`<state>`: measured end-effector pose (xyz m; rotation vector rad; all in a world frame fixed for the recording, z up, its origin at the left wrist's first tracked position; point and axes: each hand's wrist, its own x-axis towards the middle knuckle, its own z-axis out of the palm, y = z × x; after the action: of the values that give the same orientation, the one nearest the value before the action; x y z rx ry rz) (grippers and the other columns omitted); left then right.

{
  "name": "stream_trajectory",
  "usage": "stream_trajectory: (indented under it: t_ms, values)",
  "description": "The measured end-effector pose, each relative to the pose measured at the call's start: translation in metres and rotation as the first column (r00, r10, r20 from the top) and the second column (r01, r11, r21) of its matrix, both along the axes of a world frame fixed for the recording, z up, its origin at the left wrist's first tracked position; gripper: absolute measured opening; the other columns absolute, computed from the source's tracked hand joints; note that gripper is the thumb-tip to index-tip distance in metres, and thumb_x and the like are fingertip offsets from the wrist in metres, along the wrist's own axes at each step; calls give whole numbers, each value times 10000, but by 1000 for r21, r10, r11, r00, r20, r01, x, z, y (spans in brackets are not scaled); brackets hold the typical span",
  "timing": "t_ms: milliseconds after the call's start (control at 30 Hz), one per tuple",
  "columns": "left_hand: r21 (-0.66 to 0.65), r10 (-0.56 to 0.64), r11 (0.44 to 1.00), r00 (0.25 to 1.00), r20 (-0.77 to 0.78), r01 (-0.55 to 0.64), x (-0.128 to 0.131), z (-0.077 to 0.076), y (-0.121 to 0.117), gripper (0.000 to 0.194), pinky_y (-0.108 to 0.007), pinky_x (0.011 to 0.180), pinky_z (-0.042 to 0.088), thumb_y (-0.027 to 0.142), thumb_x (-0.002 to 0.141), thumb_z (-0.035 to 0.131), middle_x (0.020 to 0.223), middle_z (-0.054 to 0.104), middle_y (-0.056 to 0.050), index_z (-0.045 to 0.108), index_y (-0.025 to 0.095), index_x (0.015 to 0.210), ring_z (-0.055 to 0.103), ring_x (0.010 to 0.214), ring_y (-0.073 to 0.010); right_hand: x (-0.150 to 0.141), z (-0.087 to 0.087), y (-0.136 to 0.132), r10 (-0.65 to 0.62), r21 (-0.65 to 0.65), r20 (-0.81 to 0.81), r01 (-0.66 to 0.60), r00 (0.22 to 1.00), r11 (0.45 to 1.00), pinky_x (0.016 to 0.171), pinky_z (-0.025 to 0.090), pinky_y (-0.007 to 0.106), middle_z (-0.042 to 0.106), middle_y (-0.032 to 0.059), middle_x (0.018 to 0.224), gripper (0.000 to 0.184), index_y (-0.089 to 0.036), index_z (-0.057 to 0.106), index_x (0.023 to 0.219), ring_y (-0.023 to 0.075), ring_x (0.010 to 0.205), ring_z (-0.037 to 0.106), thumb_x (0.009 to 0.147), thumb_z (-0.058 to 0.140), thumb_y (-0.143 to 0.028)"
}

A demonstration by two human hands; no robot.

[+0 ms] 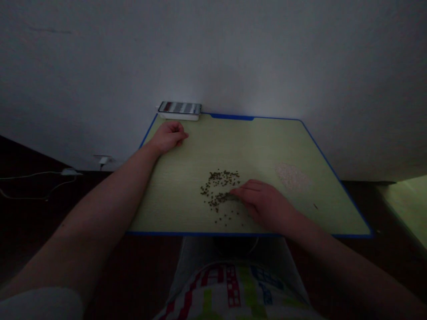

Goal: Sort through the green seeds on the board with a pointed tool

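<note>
dark grains [220, 197] lie just left of right grip [263, 202]

A phone [180, 108] atop a white box [182, 117] near a grey wall [233, 53], a white plug [104, 160] low at left.

Pale yellow-green tabletop [233, 142] with blue rim [200, 234] mid-frame, small dark grains [219, 178] scattered near centre, a patch of pale bits [292, 177] right of centre, a dark sliver [315, 206] farther lower right, a white box [180, 117] upper left of centre
</note>
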<state>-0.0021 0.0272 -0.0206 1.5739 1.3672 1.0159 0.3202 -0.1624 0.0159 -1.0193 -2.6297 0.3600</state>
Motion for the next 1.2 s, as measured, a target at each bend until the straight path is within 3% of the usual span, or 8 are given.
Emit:
stream_trajectory:
  t_ms: [100, 267, 433, 600, 800, 1200]
  values:
    - [0, -5, 1000, 1000, 7, 5, 0, -1, 1, 215, -242, 447, 270, 173, 685, 688, 479, 458, 33, 484, 210, 630, 388, 431, -80, 13, 4, 0, -57, 17, -52, 58, 997, 998, 825, 586, 362, 781, 113, 1014, 373, -159, 726, 1213, 226, 932, 713, 968, 453, -94]
    - [17, -18, 1000, 1000, 20, 18, -2, -5, 4, 216, -241, 440, 270, 219, 679, 691, 472, 478, 34, 483, 212, 625, 399, 420, -83, 41, 10, -24, -183, 6, -94, 184, 979, 983, 799, 602, 354, 787, 117, 994, 316, -151, 726, 1175, 228, 902, 738, 988, 472, -140]
    - [39, -39, 998, 999, 9, 39, -5, -10, 9, 202, -232, 449, 277, 201, 682, 684, 476, 472, 39, 487, 210, 636, 400, 421, -74, 51, 1, -40, -288, -78, -71, 282, 955, 956, 763, 620, 340, 806, 98, 978, 297, -154, 737, 1137, 219, 852, 763, 994, 478, -180]
    - [61, -45, 997, 999, -9, 46, -5, -10, 8, 174, -234, 449, 276, 175, 703, 655, 480, 464, 37, 493, 211, 654, 401, 426, -76, 42, -7, -34, -283, -135, -90, 270, 955, 953, 805, 625, 343, 809, 112, 1031, 313, -139, 739, 1161, 225, 899, 773, 992, 482, -198]
    - [15, -20, 1000, 1000, -24, 21, -2, -4, 3, 199, -249, 442, 263, 203, 691, 669, 471, 471, 36, 477, 221, 644, 389, 415, -85, 35, -4, -31, -237, -178, -96, 217, 967, 960, 822, 616, 327, 809, 105, 1015, 312, -148, 744, 1149, 217, 912, 771, 988, 481, -193]
    - [22, -39, 999, 999, -19, 39, -3, -5, 5, 193, -240, 437, 274, 197, 693, 662, 455, 470, 42, 479, 219, 637, 390, 411, -81, 15, -8, -39, -184, -162, -134, 162, 974, 973, 793, 604, 338, 785, 135, 946, 335, -92, 729, 1185, 218, 875, 746, 996, 461, -162]
